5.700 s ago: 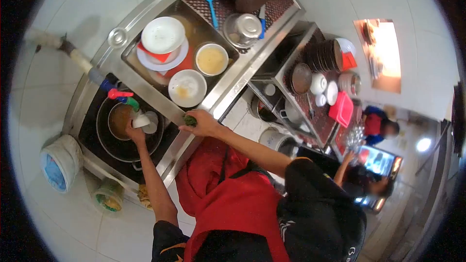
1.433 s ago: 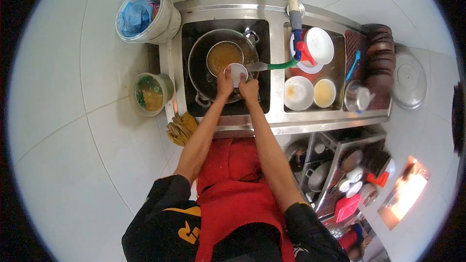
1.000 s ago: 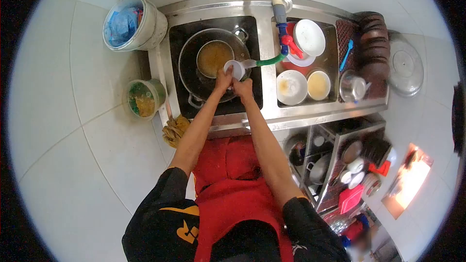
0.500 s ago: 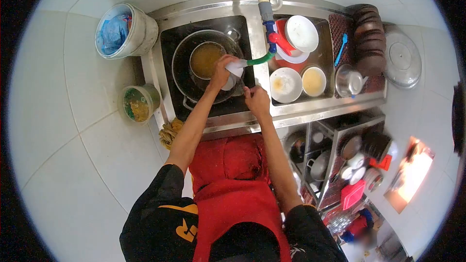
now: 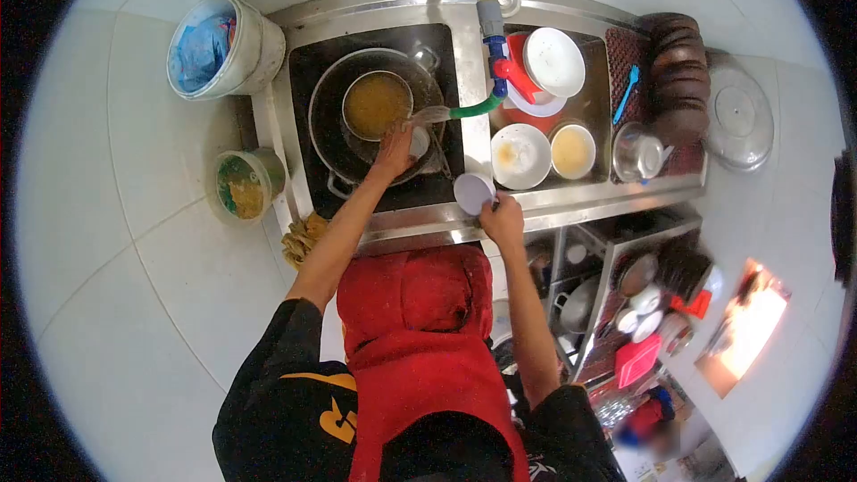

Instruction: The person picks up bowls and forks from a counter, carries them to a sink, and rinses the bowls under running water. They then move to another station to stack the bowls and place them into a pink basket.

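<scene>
At the sink (image 5: 478,62), right fingers (image 5: 489,209) pinch the bowl (image 5: 472,193) by its edge, perhaps for steadiness; the hose (image 5: 478,111) is beside left fingers (image 5: 398,134), their grip unclear.

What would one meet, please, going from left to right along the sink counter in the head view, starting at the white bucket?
White bucket, large two-handled pot, pale cup in the right hand, white bowl with yellowish residue, smaller bowl with yellowish contents, blue utensil, stack of dark brown dishes, round lid.
</scene>
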The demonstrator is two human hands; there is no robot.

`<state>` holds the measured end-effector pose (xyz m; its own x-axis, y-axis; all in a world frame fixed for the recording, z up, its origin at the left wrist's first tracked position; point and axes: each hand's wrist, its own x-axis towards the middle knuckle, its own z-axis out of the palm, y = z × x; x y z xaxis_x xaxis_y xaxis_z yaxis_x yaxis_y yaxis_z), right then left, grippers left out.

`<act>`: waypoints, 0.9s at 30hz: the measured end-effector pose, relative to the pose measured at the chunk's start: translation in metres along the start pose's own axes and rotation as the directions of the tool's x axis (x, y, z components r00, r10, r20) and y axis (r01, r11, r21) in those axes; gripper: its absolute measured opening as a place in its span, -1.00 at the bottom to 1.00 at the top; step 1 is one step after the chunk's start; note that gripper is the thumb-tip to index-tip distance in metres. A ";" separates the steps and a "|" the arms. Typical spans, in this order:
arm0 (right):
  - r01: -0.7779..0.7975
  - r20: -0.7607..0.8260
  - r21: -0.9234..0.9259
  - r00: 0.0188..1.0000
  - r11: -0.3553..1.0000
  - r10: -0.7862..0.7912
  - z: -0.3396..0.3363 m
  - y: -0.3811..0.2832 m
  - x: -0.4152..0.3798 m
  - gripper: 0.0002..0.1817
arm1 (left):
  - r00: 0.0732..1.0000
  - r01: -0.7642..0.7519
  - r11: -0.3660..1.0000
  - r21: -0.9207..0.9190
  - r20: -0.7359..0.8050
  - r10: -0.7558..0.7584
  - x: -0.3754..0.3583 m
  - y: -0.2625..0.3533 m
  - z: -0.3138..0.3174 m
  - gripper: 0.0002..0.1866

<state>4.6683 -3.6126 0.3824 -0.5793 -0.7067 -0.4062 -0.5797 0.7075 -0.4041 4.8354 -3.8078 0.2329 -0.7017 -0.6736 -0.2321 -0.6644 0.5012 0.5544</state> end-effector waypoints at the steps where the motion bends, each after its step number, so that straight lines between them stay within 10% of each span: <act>1: 0.012 0.030 0.088 0.999 0.996 -0.015 0.009 0.028 -0.002 -0.69 | 0.985 0.100 0.971 0.215 0.113 -0.126 0.003 -0.004 0.012 -0.11; 8: -0.345 0.365 0.346 0.906 0.873 0.213 -0.006 0.083 -0.009 -0.41 | 0.987 0.039 0.911 0.411 0.126 -0.098 0.005 -0.016 0.082 -0.14; 11: -0.310 0.489 0.095 0.842 0.946 0.226 -0.047 0.060 -0.023 -0.43 | 0.989 0.134 0.908 0.396 -0.001 -0.146 0.003 -0.019 0.087 -0.10; 15: -0.424 0.696 0.275 0.707 0.863 0.126 -0.064 0.029 -0.040 -0.50 | 0.943 0.325 0.941 0.094 0.034 -0.330 0.005 -0.026 0.066 -0.01; 19: -0.410 0.634 0.548 0.772 0.729 -0.043 -0.035 -0.006 -0.046 -0.59 | 0.932 0.351 0.830 -0.433 0.073 -0.356 -0.001 -0.047 0.035 -0.08; 23: -0.413 0.547 0.741 0.828 0.529 -0.119 -0.003 -0.051 -0.035 -0.58 | 0.871 0.387 0.814 -0.433 -0.117 -0.476 -0.007 -0.091 0.063 -0.18; 25: -0.392 0.522 0.771 0.841 0.502 -0.145 0.026 -0.061 -0.021 -0.60 | 0.738 0.487 -0.198 -0.851 0.522 -0.428 -0.015 -0.036 -0.002 -0.25; 27: -0.071 0.264 0.830 0.924 0.553 -0.277 0.047 -0.077 -0.003 -0.58 | 0.756 0.426 -0.340 -0.838 0.536 -0.375 -0.020 -0.016 -0.021 -0.31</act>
<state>4.7411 -3.6646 0.3763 -0.2235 -0.8487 -0.4793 0.1962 0.4425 -0.8750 4.8658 -3.8134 0.2458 -0.4194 -0.4061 -0.8119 0.1424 -0.9127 0.3830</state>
